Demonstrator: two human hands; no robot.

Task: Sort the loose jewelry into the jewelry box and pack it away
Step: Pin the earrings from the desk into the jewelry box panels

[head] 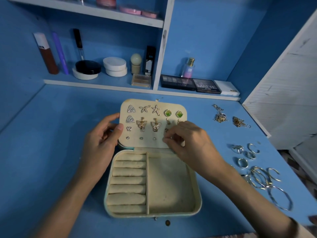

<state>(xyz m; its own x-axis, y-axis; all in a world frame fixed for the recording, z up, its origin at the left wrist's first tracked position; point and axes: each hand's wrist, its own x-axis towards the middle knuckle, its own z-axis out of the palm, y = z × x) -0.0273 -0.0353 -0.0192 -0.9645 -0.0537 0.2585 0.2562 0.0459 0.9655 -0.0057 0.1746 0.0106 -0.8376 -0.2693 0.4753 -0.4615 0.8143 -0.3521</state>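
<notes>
Gripping the left edge of the open jewelry box [197, 200] lid [147, 143], the left hand [103, 140] steadies it. The right hand [190, 143] curls its fingertips at the lid's lower right corner; whether they pinch an earring I cannot tell. Rings [242, 162], bangles [259, 177] and chains [220, 117] lie right of it.

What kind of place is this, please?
Most likely a home vanity corner, perhaps in a bedroom. The shelf holds makeup: palettes, a perfume bottle and jars. An open jewelry box lies on the blue desk.
</notes>
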